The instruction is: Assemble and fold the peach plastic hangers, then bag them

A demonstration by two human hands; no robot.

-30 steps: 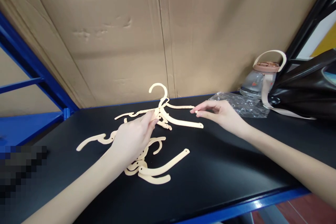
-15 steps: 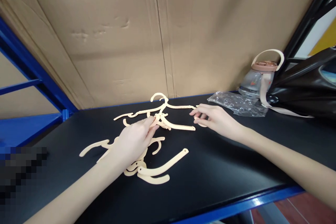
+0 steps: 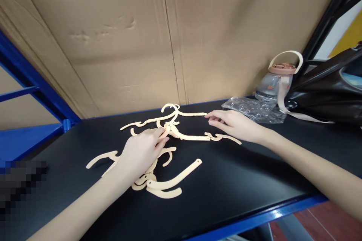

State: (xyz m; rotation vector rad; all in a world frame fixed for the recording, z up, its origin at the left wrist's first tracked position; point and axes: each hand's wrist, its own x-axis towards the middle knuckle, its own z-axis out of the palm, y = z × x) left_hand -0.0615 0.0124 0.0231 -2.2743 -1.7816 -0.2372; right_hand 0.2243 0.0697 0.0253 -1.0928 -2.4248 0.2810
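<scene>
Cream-coloured folding clothes hangers lie on the black tabletop. My left hand (image 3: 145,147) is closed in a pinch at the middle of one folding hanger (image 3: 195,138), whose right arm stretches out with its hinged end piece (image 3: 229,138) unfolded. Behind it lies another hanger (image 3: 190,114), its hook toward the cardboard. At the right tip of that far hanger is my right hand (image 3: 233,122), fingers curved and thumb a little apart; whether they touch the tip is unclear. Under and in front of my left wrist, more folded hanger parts (image 3: 175,175) are partly hidden.
A crumpled clear plastic bag (image 3: 254,110) lies at the back right, beside a clear bottle (image 3: 273,86) with a strap. A black bag (image 3: 325,86) stands farther right. Cardboard (image 3: 127,45) walls the back, and a blue frame (image 3: 36,86) rises at left.
My right hand has let go of the near hanger's right end piece, which now shows unfolded, and has moved slightly back to the far hanger's tip. My left hand keeps its pinch.
</scene>
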